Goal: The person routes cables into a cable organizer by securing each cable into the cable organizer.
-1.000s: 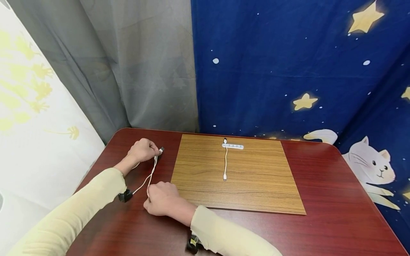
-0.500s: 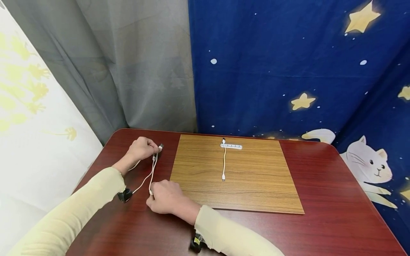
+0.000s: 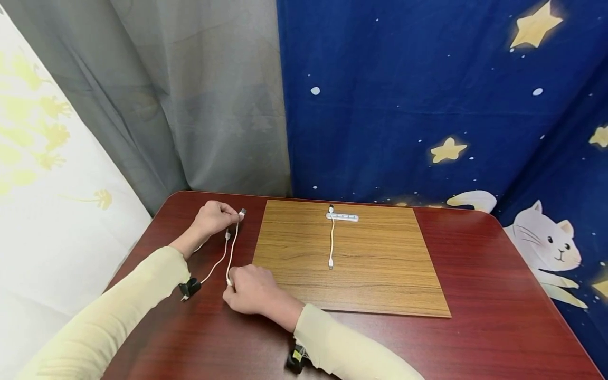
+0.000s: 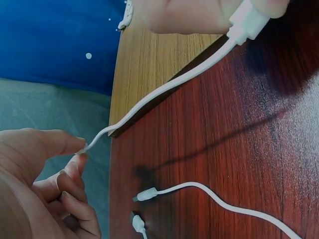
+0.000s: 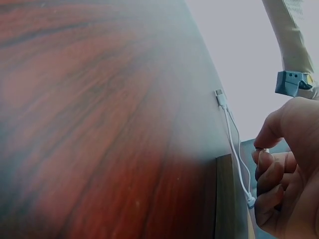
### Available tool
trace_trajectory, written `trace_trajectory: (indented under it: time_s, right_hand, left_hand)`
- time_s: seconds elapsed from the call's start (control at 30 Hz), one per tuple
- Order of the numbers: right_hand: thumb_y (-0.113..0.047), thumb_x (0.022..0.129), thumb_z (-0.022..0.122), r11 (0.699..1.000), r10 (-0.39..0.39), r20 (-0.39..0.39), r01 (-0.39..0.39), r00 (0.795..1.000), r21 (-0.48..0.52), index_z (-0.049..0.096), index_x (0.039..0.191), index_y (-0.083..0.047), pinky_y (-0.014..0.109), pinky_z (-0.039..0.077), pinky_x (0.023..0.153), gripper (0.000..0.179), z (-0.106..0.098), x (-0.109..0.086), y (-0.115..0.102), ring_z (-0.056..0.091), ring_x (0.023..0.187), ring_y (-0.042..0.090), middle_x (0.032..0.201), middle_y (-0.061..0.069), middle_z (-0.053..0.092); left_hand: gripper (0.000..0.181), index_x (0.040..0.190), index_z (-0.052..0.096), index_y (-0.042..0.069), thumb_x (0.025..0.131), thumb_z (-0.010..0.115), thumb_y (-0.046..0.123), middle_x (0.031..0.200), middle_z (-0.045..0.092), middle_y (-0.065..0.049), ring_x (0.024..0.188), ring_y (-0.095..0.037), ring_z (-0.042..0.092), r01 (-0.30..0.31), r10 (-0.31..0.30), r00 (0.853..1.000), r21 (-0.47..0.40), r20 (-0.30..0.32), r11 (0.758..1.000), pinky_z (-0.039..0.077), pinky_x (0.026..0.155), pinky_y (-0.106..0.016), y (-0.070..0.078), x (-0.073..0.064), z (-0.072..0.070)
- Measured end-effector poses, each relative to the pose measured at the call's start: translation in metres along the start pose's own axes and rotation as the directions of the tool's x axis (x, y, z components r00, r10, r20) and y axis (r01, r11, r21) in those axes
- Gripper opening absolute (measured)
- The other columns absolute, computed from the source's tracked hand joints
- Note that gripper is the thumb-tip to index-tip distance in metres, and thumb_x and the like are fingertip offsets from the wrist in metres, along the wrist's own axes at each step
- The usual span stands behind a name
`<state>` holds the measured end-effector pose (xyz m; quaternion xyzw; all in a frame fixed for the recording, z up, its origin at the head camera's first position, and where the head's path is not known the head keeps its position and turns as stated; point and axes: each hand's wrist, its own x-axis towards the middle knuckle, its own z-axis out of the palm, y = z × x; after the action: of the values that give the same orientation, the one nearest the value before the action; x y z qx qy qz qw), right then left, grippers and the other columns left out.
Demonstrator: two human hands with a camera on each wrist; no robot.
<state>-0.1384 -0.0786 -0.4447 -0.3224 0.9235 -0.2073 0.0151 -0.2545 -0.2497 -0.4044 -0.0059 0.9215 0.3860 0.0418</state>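
A short white USB cable [image 3: 231, 253] is stretched between both hands over the left part of the table. My left hand [image 3: 216, 217] pinches its far end between thumb and fingertips, with the metal plug [image 3: 243, 211] poking out beyond them. The near end is pinched by my right hand [image 3: 255, 289], at its white connector [image 4: 247, 21] in the left wrist view. Below, further white cables lie on the table, their connectors [image 4: 147, 194] close together near my left hand. In the right wrist view, the fingers of my right hand [image 5: 289, 169] are curled in a pinch.
A wood-grain board [image 3: 380, 274] lies on the dark red table [image 3: 499, 295], right of both hands. Near its back edge sits a white slotted cable holder [image 3: 349, 217]. Another white cable [image 3: 332, 237] runs from the holder toward the board's front. Curtains [image 3: 404, 95] hang behind the table.
The held cable has shifted right and away from the other cables, which stay on the table. My right hand has moved slightly right, and my left hand slightly right and farther back.
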Motion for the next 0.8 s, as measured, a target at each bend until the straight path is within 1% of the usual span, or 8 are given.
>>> trace_trajectory:
  time_s: [0.23, 0.37, 0.43, 0.6, 0.8]
  right_hand:
    - [-0.024, 0.082, 0.066, 1.000, 0.007, -0.005, -0.007, 1.000, 0.006, 0.049, 0.067, -0.022, 0.029, 0.037, 0.046, 0.022, 0.000, -0.001, 0.004, 0.046, 0.052, 0.009, 0.058, -0.010, 0.047]
    - [-0.023, 0.082, 0.065, 1.000, 0.013, 0.002, -0.013, 1.000, 0.018, 0.049, 0.068, -0.022, 0.029, 0.037, 0.046, 0.022, -0.002, -0.003, 0.007, 0.046, 0.052, 0.010, 0.058, -0.009, 0.047]
    - [-0.023, 0.082, 0.066, 1.000, 0.013, 0.004, -0.013, 1.000, 0.024, 0.049, 0.068, -0.022, 0.029, 0.037, 0.046, 0.022, -0.003, -0.004, 0.009, 0.046, 0.053, 0.010, 0.058, -0.009, 0.047]
    - [-0.022, 0.083, 0.067, 0.999, 0.002, -0.005, -0.002, 1.000, 0.034, 0.050, 0.069, -0.022, 0.027, 0.037, 0.047, 0.023, -0.006, -0.007, 0.014, 0.047, 0.054, 0.008, 0.059, -0.009, 0.048]
    - [-0.023, 0.084, 0.067, 0.999, 0.018, -0.002, -0.017, 1.000, 0.050, 0.051, 0.070, -0.022, 0.027, 0.037, 0.046, 0.022, -0.009, -0.009, 0.022, 0.047, 0.053, 0.008, 0.058, -0.010, 0.048]
  left_hand:
    - [0.022, 0.095, 0.076, 0.001, 0.093, 0.073, 0.023, 0.084, 0.072, -0.011, 0.079, -0.027, 0.062, -0.010, 0.009, 1.000, -0.034, -0.026, 0.999, 0.047, 0.067, -0.035, -0.002, 0.001, 0.003]
    - [0.023, 0.096, 0.075, -0.001, 0.092, 0.072, 0.021, 0.083, 0.072, -0.014, 0.078, -0.033, 0.064, 0.003, -0.005, 0.999, -0.075, -0.033, 0.997, 0.050, 0.066, -0.037, -0.002, 0.001, 0.006]
    - [0.023, 0.096, 0.075, -0.001, 0.091, 0.073, 0.021, 0.085, 0.072, -0.015, 0.078, -0.033, 0.064, 0.013, -0.017, 0.999, -0.093, -0.036, 0.996, 0.051, 0.065, -0.038, -0.001, 0.001, 0.007]
    - [0.024, 0.095, 0.075, 0.001, 0.091, 0.074, 0.025, 0.091, 0.071, -0.013, 0.077, -0.024, 0.059, 0.019, -0.024, 0.998, -0.098, -0.052, 0.995, 0.049, 0.064, -0.033, 0.001, 0.004, 0.010]
    - [0.024, 0.097, 0.076, 0.002, 0.090, 0.072, 0.024, 0.096, 0.071, -0.014, 0.079, -0.022, 0.056, 0.017, -0.023, 0.998, -0.110, -0.058, 0.994, 0.047, 0.064, -0.032, 0.006, 0.006, 0.012]
